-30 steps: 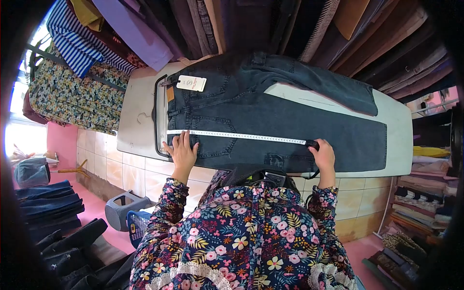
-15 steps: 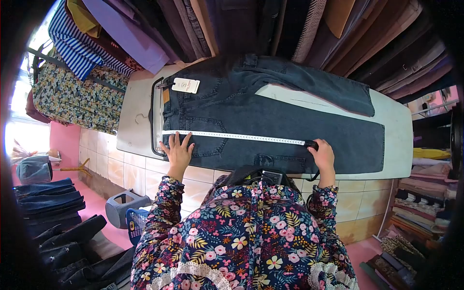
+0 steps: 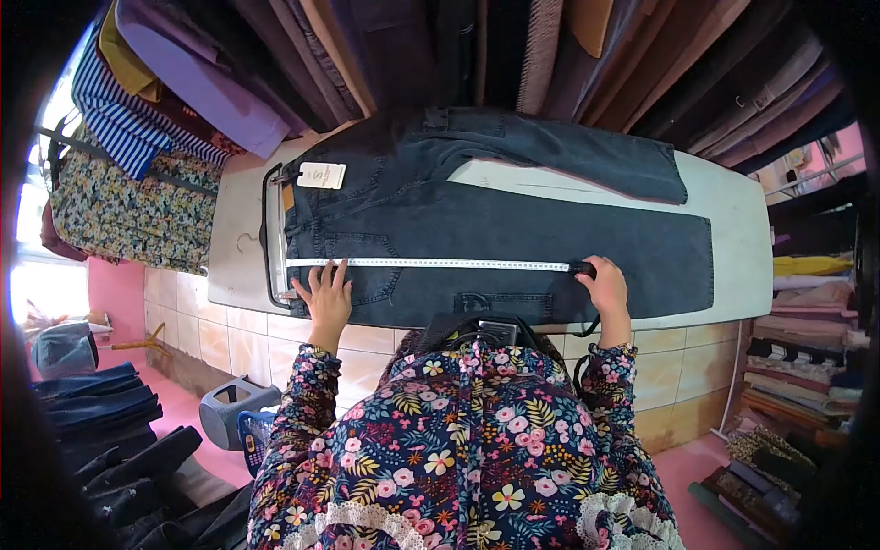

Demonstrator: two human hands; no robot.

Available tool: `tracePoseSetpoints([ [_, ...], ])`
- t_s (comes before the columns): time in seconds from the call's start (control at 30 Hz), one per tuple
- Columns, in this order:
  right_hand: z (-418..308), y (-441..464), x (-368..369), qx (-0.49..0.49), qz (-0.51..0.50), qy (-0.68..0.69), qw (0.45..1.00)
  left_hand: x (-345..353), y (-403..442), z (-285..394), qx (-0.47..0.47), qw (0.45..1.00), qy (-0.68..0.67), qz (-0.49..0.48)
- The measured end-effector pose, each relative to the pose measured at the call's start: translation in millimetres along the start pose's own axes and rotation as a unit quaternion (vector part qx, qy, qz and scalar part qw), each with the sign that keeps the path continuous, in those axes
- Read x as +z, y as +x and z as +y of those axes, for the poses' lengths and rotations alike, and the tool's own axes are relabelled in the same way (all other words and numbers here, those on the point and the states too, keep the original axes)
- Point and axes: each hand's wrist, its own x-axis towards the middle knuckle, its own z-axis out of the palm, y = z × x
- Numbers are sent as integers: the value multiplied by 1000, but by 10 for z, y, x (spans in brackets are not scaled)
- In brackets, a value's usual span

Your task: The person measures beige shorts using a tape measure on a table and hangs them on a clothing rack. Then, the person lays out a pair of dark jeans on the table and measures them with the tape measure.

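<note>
Dark grey denim jeans (image 3: 550, 225) lie across the board, waist at the left and legs stretching right. A white tape measure (image 3: 458, 265) runs straight along the nearer leg from the waistband, over the back pocket. My left hand (image 3: 326, 304) rests on the jeans near the waist, fingers spread, fingertips on the tape. At the tape's right end, my right hand (image 3: 608, 291) closes round its black case (image 3: 581, 268), and a dark strap hangs below it. A white paper tag (image 3: 322, 175) lies by the waistband. A black hanger (image 3: 265, 240) is at the waist end.
The pale board (image 3: 741, 243) carries the jeans. Hanging trousers (image 3: 458, 55) line its far side, with other garments at the left. Folded cloth stacks (image 3: 807, 321) stand at the right. Below left are a grey stool (image 3: 234, 408) and dark folded jeans (image 3: 96, 403).
The view has shifted, so the jeans appear farther left. The tape, slightly slanted before, now lies level, its waist end closer to me. Both hands keep their places at its ends.
</note>
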Motion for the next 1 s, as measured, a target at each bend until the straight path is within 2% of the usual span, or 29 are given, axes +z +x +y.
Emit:
tracePoseSetpoints([
  [0.33,456,-45,-175,11,45,19,999,-27,-40,118,-53,994,10,-93],
  [0.47,657,-14,-278,15,55,25,998,-107,12,229,-60,993,28,-98],
  [0.6,744,12,-361,15,66,20,997,-80,81,290,-39,996,58,-55],
  [0.7,837,32,-452,28,71,8,997,-87,134,336,-45,992,63,-103],
  [1.0,1284,125,-640,36,91,21,995,-98,35,392,-30,990,77,-118],
])
